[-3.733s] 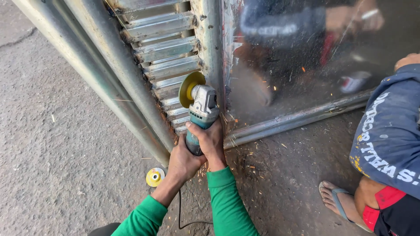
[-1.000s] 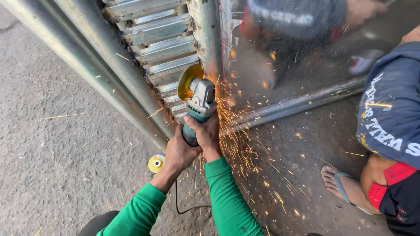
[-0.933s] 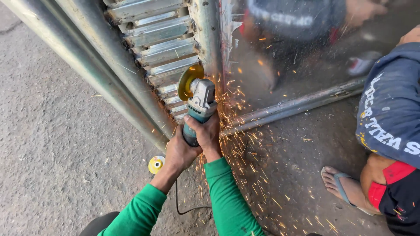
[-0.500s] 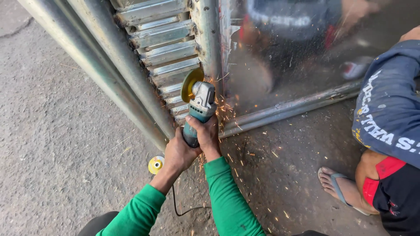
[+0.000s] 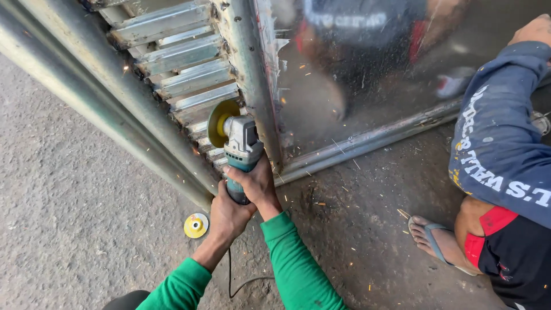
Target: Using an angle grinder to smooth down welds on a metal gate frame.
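Both hands, left hand [image 5: 228, 213] and right hand [image 5: 257, 182], clamp the angle grinder [image 5: 238, 150], yellow disc [image 5: 221, 121] at the steel post [image 5: 251, 86]; a snag could kick it toward the co-worker's sandalled foot [image 5: 431, 241].

You hold a teal and grey angle grinder [image 5: 241, 150] in both hands, its body pointing up and away from you. Its yellow disc [image 5: 220, 121] stands on edge at the top left, against the slatted steel frame [image 5: 189, 74] beside the upright post [image 5: 252, 80]. Its black cord [image 5: 241, 281] trails to the floor.
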